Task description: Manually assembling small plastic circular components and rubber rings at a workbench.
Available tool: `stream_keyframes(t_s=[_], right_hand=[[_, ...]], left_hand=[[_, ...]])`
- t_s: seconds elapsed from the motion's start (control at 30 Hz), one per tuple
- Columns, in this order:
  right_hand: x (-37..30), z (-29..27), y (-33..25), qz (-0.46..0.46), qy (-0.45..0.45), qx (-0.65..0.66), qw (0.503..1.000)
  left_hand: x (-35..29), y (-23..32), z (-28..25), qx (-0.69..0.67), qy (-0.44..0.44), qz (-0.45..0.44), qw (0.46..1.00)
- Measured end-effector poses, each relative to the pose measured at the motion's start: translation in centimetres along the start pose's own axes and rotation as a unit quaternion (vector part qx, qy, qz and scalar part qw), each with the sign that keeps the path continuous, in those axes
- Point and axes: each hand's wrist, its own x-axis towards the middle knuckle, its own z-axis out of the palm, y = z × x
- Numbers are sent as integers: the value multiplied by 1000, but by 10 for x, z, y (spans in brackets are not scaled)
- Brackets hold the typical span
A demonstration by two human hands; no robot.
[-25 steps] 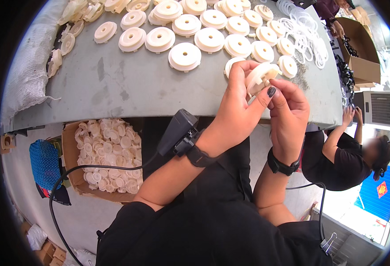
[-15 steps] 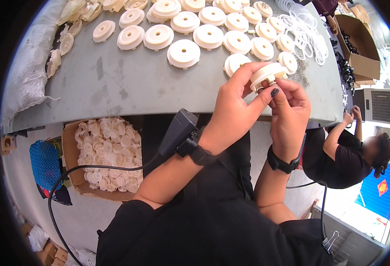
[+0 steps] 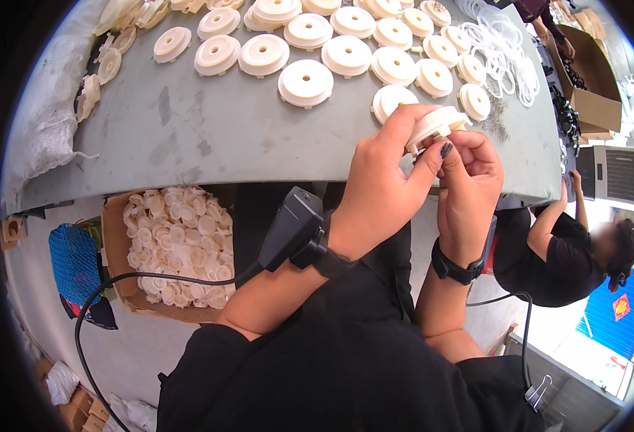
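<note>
A cream plastic round cap (image 3: 439, 124) is held tilted above the table's front edge. My left hand (image 3: 393, 173) grips it, fingers round the left rim and thumb pressed underneath. Close against it, my right hand (image 3: 470, 180) has its thumb and fingertips pinched at the cap's lower side; what small part they pinch there, if any, is hidden. Beyond the hands, several similar caps with a centre hole, such as the nearest cap (image 3: 305, 83), lie flat on the grey table (image 3: 209, 137).
White rings (image 3: 501, 57) lie heaped at the table's far right. A white woven sack (image 3: 47, 101) rests at the left edge. Below stands a cardboard box (image 3: 115, 237) full of small cream parts. A black cable (image 3: 166, 274) runs from my left wrist. Another person (image 3: 558, 252) works at right.
The cap tips a little further between my hands, its underside turning more to the right. Both hands stay almost in place, and the whole view shifts slightly.
</note>
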Motion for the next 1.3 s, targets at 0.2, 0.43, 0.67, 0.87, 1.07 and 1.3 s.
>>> stream_keyframes(t_s=[0.2,0.43,0.67,0.87,1.07,1.3], right_hand=[[-2,1,0,34,-42,83,995],[-4,8,2,68,-15,135,988],[-2,1,5,33,-15,4,999],[0,0,5,27,-16,-24,999],[-5,6,-1,-2,18,-47,999],[-8,-12,2,38,-7,-84,996]], left_hand=[[2,0,-5,-128,-6,-68,989],[1,-2,-9,-124,-15,-60,990],[-2,-2,-7,-115,-7,-71,991],[-4,-5,-4,-118,3,-59,991],[-7,-6,-1,-94,16,-38,995],[-14,18,-16,-201,-19,-142,969]])
